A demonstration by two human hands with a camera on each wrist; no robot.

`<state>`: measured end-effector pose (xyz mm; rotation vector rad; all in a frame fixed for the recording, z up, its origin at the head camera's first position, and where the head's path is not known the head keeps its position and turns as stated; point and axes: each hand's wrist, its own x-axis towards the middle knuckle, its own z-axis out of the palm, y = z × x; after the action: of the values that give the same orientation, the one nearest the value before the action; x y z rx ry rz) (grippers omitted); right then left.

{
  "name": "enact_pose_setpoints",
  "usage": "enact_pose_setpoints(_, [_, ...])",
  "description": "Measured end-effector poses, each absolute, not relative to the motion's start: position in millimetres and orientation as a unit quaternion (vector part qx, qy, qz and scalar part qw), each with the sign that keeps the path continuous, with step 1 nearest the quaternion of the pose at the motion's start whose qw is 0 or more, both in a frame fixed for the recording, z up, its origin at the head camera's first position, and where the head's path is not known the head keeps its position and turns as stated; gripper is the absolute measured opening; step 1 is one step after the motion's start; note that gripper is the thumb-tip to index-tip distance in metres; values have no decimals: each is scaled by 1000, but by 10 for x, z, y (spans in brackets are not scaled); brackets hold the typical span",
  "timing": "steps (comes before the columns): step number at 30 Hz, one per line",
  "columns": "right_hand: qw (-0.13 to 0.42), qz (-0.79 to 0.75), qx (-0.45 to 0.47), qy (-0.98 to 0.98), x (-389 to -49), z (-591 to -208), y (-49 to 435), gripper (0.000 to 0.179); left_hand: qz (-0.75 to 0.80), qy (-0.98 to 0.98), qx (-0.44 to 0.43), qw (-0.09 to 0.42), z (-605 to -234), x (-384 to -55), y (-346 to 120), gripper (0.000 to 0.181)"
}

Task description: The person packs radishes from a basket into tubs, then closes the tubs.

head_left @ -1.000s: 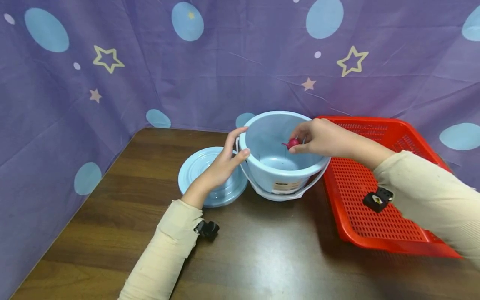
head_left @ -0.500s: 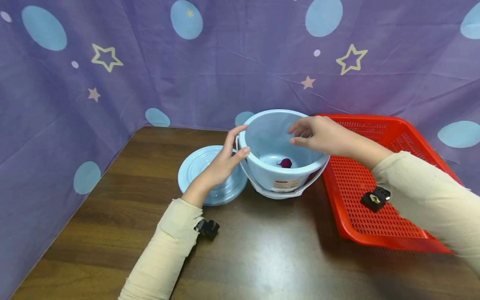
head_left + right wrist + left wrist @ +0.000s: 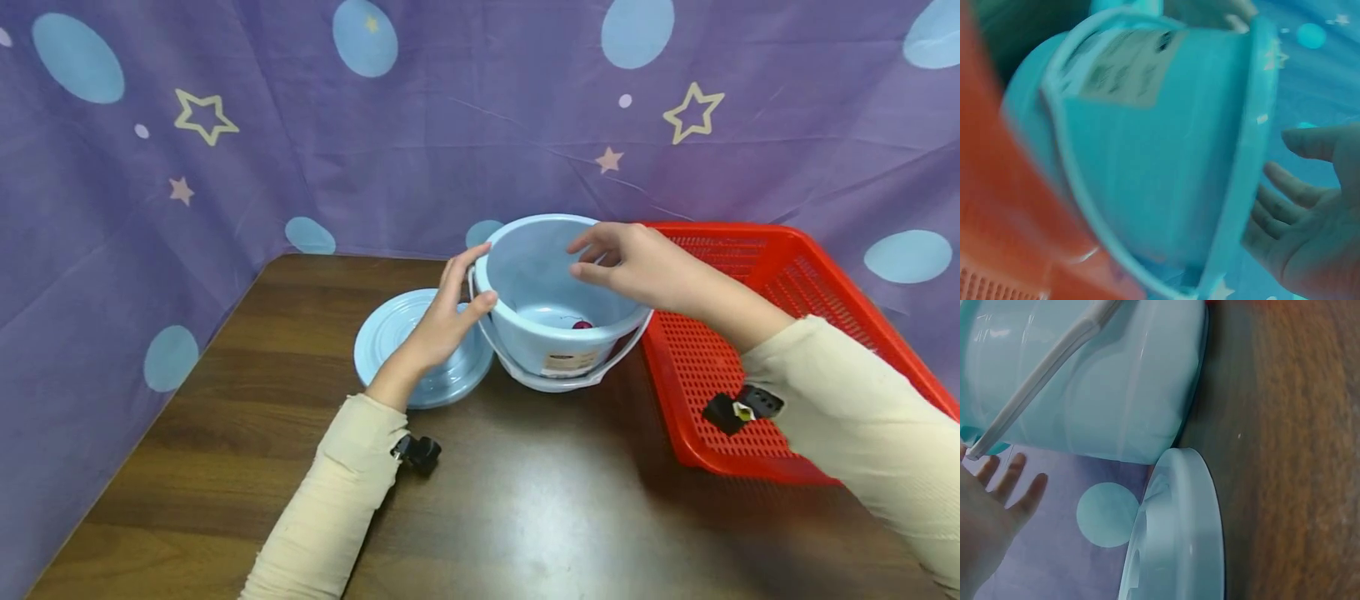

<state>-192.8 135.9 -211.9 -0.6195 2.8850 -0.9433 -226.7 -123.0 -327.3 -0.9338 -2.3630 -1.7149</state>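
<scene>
A light blue bucket (image 3: 536, 350) stands upright on the wooden table, its handle hanging down at the front. On its floor lies a small red radish (image 3: 582, 325) with a thin root, partly hidden by the near rim. My left hand (image 3: 438, 329) touches the bucket's left rim with thumb and fingers fairly straight; in the left wrist view its fingers (image 3: 1007, 484) are spread beside the bucket wall. Over the bucket's right side hovers my right hand (image 3: 637, 262), fingers loosely bent and holding nothing. The right wrist view shows that hand's palm (image 3: 1310, 231) beside the rim.
Left of the bucket, a round light blue lid (image 3: 382, 333) lies on the table (image 3: 480, 500). A red perforated basket (image 3: 678, 417) stands close on the right, under my right forearm. A purple curtain (image 3: 450, 125) hangs behind.
My right hand has let go of the radish, which dropped into the bucket and shifted slightly right on its floor. The left hand has stayed at the rim.
</scene>
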Motion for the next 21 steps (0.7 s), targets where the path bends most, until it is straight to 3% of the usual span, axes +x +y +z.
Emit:
enact_pose_setpoints(7, [24, -334, -203, 920, -1792, -2095, 1249, 33, -566, -752, -324, 92, -3244, -2289, -1258, 93])
enact_pose_setpoints(13, [11, -381, -198, 903, -1723, -2154, 1092, 33, -583, -733, -320, 143, -3171, -2297, -1387, 68])
enact_pose_setpoints(21, [-33, -462, -178, 868, -1605, -2296, 896, 34, -579, -740, -303, 161, -3098, -2268, -1641, 51])
